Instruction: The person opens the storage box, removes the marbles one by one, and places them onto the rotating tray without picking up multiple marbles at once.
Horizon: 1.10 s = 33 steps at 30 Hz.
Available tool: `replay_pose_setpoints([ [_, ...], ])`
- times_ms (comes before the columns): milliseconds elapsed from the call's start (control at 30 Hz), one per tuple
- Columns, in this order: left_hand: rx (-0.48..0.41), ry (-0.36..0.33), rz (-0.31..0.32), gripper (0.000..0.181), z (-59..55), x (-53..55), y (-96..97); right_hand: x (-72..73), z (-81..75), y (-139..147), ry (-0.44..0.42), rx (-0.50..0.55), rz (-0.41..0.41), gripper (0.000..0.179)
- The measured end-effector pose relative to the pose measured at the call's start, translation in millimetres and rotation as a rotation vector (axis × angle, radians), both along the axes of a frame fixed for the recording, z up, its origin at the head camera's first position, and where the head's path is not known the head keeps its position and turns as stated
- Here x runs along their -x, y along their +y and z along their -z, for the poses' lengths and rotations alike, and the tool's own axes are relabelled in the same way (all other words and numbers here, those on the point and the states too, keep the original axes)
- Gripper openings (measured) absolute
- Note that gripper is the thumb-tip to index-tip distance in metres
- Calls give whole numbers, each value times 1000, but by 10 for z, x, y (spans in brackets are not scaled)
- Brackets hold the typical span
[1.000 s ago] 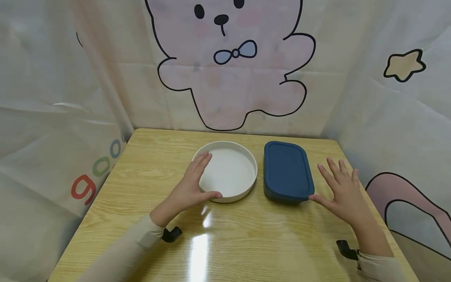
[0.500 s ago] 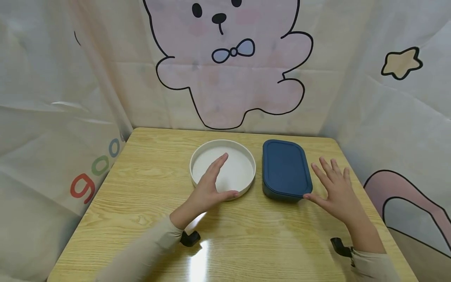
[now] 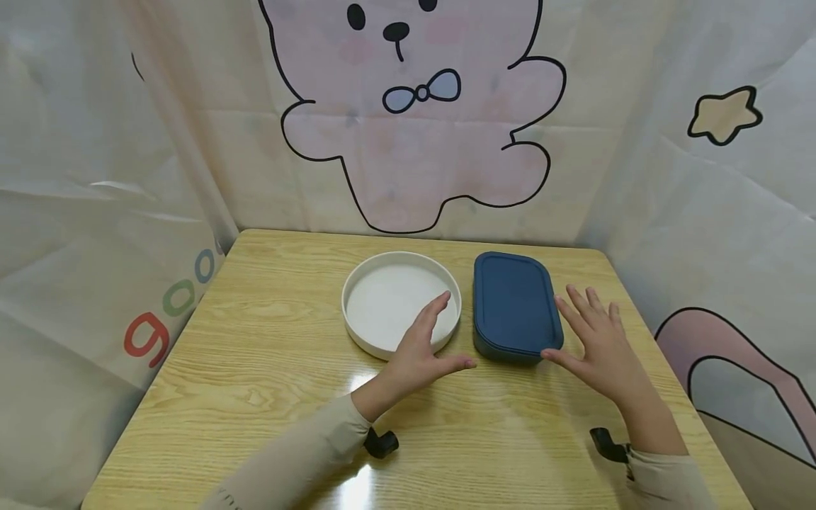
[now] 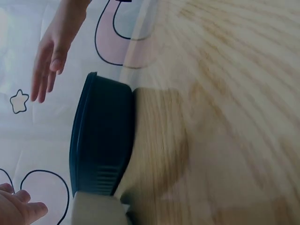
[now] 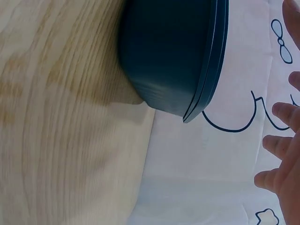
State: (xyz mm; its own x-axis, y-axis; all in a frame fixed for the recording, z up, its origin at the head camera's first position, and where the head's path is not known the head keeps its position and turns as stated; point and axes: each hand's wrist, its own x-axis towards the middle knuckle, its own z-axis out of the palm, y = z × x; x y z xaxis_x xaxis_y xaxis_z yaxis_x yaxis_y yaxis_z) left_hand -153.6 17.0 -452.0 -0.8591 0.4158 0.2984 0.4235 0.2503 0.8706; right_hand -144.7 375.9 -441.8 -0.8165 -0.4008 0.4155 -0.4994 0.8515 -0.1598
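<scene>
A dark blue lidded food container [image 3: 516, 304] stands on the table, its lid seated on top. To its left lies a round white dish [image 3: 382, 304] with a low rim. My left hand [image 3: 417, 358] hovers over the dish's near right edge, thumb spread from the straight fingers, holding nothing. Just right of the container my right hand [image 3: 599, 347] is spread wide, its thumb near the container's front right corner; whether it touches I cannot tell. The container's side wall shows in the left wrist view, with the right hand [image 4: 54, 56] above it and apart.
The wooden table [image 3: 255, 354] is bounded at the back and sides by printed cloth [image 3: 637, 142]. Its back edge runs close behind the dish and container. A black wrist mount [image 3: 381, 444] sits at the left wrist, another mount [image 3: 608, 446] at the right.
My left hand has moved right, across the front of the dish toward the container. The right hand has shifted slightly left, closer to the container. Dish and container stay in place.
</scene>
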Motion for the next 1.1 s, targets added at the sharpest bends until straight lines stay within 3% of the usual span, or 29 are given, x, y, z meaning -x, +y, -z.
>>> replay_pose_setpoints([
  [300, 19, -100, 33, 114, 147, -21, 384, 43, -25, -89, -34, 8, -53, 98],
  [600, -35, -150, 37, 124, 365, -18, 680, -3, 12, -144, -65, 29, -71, 97],
  [833, -112, -257, 19, 124, 438, 80, 768, -12, 55, -149, -70, 42, -82, 99],
  [1100, -122, -272, 23, 127, 578, 212, 829, -2, 82, -181, -89, 46, -108, 94],
])
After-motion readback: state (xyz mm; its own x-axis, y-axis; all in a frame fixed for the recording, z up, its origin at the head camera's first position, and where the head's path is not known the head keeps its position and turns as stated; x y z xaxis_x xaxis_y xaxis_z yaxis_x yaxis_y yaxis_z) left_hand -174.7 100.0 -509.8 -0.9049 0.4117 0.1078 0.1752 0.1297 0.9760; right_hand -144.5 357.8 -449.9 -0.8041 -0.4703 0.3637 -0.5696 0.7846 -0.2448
